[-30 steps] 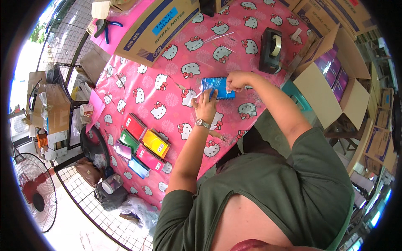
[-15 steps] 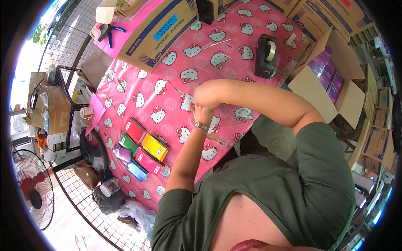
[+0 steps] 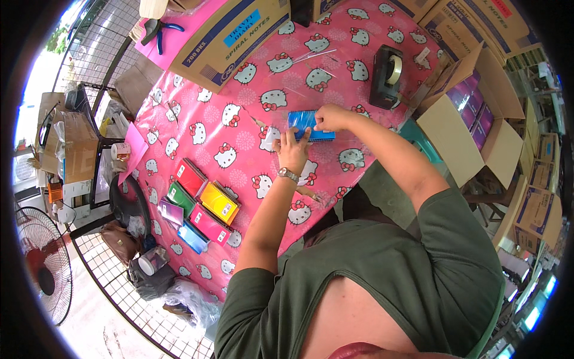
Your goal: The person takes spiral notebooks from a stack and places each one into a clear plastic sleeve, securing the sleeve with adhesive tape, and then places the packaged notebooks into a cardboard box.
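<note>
A blue spiral notebook (image 3: 300,119) with a shiny, plastic-like surface lies on the pink patterned tablecloth, its coil edge toward me. My left hand (image 3: 293,149) rests with spread fingertips on its near left part. At the right side of the notebook my right hand (image 3: 332,118) is closed, knuckles over the cover; whatever its fingers pinch is hidden. Left of my left forearm lies a group of small notebooks: a red one (image 3: 190,177), a green one (image 3: 180,198), a yellow one (image 3: 219,202), a pink one (image 3: 210,224), a purple one (image 3: 171,212) and a blue one (image 3: 192,237).
A black tape dispenser (image 3: 385,78) stands at the far right. Beyond it is an open carton (image 3: 445,134) of purple packs. A large closed carton (image 3: 233,45) sits at the far left, with pliers (image 3: 159,35) beside it. Thin clear strips (image 3: 314,55) lie farther back.
My hands were bunched together with the right arm bent across. Now the right hand has moved right, the left hand's fingers have spread, and the blue notebook shows beneath them.
</note>
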Motion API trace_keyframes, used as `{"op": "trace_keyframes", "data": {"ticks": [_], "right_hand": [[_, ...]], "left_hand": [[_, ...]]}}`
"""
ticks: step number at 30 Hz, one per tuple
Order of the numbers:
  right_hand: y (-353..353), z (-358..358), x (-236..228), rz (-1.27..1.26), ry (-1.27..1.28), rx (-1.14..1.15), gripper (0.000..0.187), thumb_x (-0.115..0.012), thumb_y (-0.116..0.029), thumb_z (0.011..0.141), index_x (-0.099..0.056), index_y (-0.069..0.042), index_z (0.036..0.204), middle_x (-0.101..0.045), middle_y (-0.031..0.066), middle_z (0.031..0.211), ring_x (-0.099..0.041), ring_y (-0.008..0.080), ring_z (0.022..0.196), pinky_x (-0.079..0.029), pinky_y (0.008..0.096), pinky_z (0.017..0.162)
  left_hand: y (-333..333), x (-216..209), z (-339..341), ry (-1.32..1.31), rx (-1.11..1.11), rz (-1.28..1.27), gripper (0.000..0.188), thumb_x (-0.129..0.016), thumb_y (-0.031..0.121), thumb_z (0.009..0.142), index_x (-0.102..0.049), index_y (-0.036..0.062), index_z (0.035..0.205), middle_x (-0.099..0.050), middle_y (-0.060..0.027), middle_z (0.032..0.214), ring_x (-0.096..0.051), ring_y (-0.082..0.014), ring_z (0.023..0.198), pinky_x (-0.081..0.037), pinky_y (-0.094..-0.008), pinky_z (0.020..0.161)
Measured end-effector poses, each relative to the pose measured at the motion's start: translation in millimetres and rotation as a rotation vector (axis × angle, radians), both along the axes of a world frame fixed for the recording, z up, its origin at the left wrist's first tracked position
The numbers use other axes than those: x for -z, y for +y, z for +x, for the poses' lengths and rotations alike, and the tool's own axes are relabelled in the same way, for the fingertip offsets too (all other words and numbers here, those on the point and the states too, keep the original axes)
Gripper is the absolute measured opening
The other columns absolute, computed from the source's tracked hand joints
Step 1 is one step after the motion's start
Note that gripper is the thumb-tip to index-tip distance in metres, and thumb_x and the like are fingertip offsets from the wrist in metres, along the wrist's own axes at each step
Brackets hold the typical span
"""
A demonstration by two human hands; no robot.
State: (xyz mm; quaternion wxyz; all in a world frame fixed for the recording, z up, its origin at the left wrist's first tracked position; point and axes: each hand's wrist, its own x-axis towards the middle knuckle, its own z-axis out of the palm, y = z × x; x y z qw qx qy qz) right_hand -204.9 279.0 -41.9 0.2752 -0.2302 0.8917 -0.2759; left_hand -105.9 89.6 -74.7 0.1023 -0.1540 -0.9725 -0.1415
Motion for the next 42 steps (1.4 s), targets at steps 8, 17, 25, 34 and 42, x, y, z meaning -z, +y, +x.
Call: {"op": "trace_keyframes", "data": {"ticks": [8,17,25,34,42], "right_hand": [[-8,-4,-4,0.285,-0.015,0.007,0.028,-0.075,-0.032,0.072,-0.07,-0.005,0.073,-0.068,0.0156,0.079,-0.066,0.0308,0.075,-0.051,0.043,0.07],[19,6,-41,0.369,0.026,0.126,0.046,-0.078,-0.037,0.069,-0.067,-0.001,0.094,-0.068,0.0171,0.095,-0.066,0.0329,0.09,-0.052,0.0441,0.077],[29,-21,9,-0.074,0.013,-0.003,0.052,-0.052,-0.046,0.092,-0.057,-0.004,0.123,-0.061,0.0167,0.118,-0.055,0.0323,0.113,-0.042,0.0399,0.096],[45,-21,-68,-0.478,-0.905,0.112,0.045,-0.047,-0.027,0.094,-0.049,-0.005,0.134,-0.058,0.0117,0.112,-0.058,0.0175,0.097,-0.048,0.0308,0.087],[69,-34,-58,-0.383,-0.666,-0.15,0.049,-0.065,-0.021,0.084,-0.054,-0.008,0.13,-0.06,0.0052,0.104,-0.058,0.0158,0.092,-0.047,0.0307,0.08]], "left_hand": [[-8,24,2,0.008,0.003,0.273,0.061,-0.072,0.029,0.074,-0.049,0.0279,0.131,-0.053,-0.0028,0.119,-0.05,-0.0221,0.105,-0.029,-0.0477,0.09],[0,9,20,-0.177,-0.189,-0.197,0.08,-0.069,0.051,0.076,-0.032,0.0342,0.144,-0.038,-0.0151,0.137,-0.036,-0.0309,0.125,-0.022,-0.0532,0.1],[47,-9,4,-0.137,-0.079,-0.082,0.077,-0.079,0.041,0.065,-0.046,0.0275,0.134,-0.038,-0.009,0.14,-0.03,-0.0309,0.133,-0.021,-0.0547,0.104],[-32,-43,11,-0.814,-0.202,1.331,0.041,-0.056,-0.002,0.088,-0.05,-0.0037,0.129,-0.06,-0.0065,0.118,-0.055,-0.0143,0.106,-0.041,-0.0301,0.097],[17,-40,-14,-0.837,-0.134,1.588,0.048,-0.057,0.006,0.086,-0.049,-0.0005,0.133,-0.055,-0.0102,0.128,-0.05,-0.0169,0.118,-0.036,-0.0299,0.101]]}}
